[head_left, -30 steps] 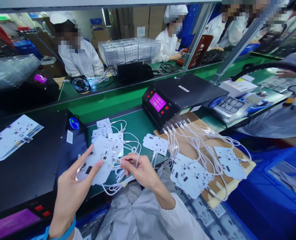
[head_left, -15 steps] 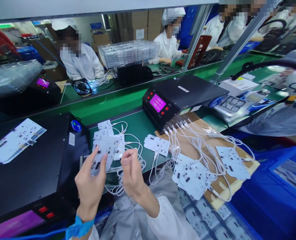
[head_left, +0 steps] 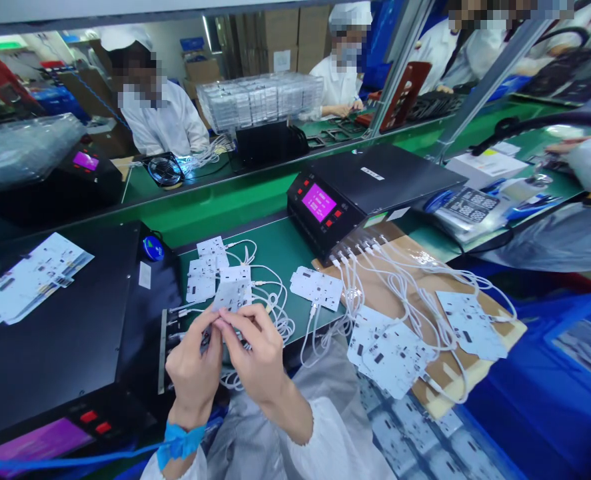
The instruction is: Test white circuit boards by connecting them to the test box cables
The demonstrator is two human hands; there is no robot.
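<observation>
Hands point(head_left: 252, 350) together now, green mat edge point(head_left: 320, 333)

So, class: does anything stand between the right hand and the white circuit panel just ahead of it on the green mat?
Nothing visible does: the right hand sits against the lower edge of the white circuit panel on the green mat. White cables lie beside the panel, not between.

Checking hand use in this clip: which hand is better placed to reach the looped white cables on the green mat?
Probably the right hand: it lies beside the looped white cables, while the left hand is farther off, nearer the black unit.
</observation>
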